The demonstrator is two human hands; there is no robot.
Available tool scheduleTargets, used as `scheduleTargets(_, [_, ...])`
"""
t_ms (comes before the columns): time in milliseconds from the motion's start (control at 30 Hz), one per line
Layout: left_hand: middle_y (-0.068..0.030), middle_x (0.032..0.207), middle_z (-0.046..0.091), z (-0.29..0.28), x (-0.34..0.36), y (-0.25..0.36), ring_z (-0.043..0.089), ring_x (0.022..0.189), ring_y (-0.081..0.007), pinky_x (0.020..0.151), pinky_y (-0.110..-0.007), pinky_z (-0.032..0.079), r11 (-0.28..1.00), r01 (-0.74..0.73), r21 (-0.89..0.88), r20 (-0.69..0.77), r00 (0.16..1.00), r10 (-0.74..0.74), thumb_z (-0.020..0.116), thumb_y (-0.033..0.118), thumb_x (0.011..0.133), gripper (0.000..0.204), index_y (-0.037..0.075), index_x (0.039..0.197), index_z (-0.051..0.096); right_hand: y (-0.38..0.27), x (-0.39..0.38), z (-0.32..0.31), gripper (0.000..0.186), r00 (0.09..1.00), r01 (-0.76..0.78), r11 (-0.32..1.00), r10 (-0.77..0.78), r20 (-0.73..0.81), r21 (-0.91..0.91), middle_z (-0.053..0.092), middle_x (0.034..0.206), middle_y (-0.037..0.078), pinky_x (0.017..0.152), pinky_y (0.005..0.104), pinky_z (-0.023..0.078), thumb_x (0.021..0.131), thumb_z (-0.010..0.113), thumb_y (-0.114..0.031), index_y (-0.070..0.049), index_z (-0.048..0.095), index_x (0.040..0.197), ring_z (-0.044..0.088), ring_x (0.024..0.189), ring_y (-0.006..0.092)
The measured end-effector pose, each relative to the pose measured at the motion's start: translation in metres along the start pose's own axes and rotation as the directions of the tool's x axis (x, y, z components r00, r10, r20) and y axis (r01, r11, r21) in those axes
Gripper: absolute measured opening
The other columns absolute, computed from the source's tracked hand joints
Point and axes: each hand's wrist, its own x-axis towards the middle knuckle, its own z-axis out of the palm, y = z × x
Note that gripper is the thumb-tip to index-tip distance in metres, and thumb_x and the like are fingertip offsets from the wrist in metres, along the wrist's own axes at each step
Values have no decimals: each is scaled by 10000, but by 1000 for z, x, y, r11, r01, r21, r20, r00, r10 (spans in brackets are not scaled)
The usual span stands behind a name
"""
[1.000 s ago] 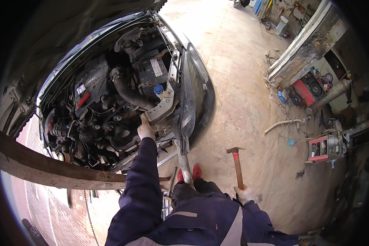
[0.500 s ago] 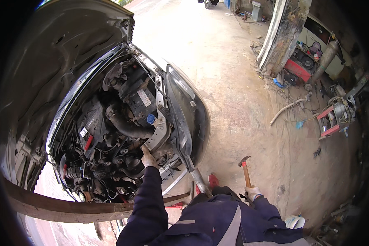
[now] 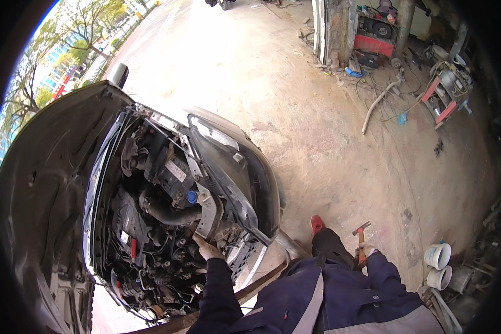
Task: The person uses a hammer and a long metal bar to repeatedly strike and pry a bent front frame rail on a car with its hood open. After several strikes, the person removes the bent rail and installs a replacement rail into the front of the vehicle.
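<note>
- Clearly, in the head view, the right hand (image 3: 367,249) has its fingers closed round the hammer (image 3: 362,259), held above the floor (image 3: 317,161); its long axis points forward, head outermost.
- The left hand (image 3: 208,249) is nearer the metal bracket (image 3: 208,218), fingers at its near end, inside the engine bay (image 3: 99,172) edge by the headlight (image 3: 250,178); their grip I cannot tell.
- Hammer to left hand: rightward, well apart.

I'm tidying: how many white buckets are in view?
2: the upper white bucket, right of the hammer in the right hand; the lower white bucket, just below in view. More may hide in the clutter.
</note>
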Motion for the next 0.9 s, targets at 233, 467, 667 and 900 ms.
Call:
scheduleTargets(233, [-98, 1607, 522, 4, 2, -13, 556, 1399, -314, 1121, -512, 492, 990, -126, -71, 135, 982, 135, 455, 762, 1040, 867, 154, 1657, 421, -18, 61, 6, 244, 995, -77, 996, 79, -66, 41, 645, 761, 139, 588, 505, 560, 1051, 578, -279, -35, 579, 1050, 642, 620, 340])
scheduleTargets(467, [-100, 1732, 395, -15, 40, -29, 390, 1567, -308, 1313, -465, 263, 970, -4, -245, -175, 984, -40, 436, 753, 1045, 890, 181, 1717, 321, -116, 102, 48, 263, 986, -164, 977, 160, -40, -134, 615, 731, 117, 566, 494, 544, 1048, 589, -283, -33, 596, 970, 630, 604, 316])
scheduleTargets(667, [-102, 1795, 257, -12, 31, -27, 227, 1649, -332, 1344, -554, 122, 974, 11, -228, -245, 967, -68, 412, 825, 994, 1000, 185, 1743, 243, -230, 103, 94, 200, 993, -115, 943, 105, -47, -314, 620, 752, 99, 540, 464, 540, 1018, 643, -229, -30, 632, 996, 626, 608, 279])
scheduleTargets(900, [-58, 1808, 237, 23, 21, -19, 204, 1661, -344, 1341, -582, 118, 987, -3, -158, -449, 891, -69, 374, 869, 971, 1025, 216, 1747, 231, -307, 101, 111, 271, 999, 3, 925, -21, -44, -380, 656, 804, 127, 534, 481, 580, 997, 677, -214, 19, 629, 1127, 663, 619, 288])
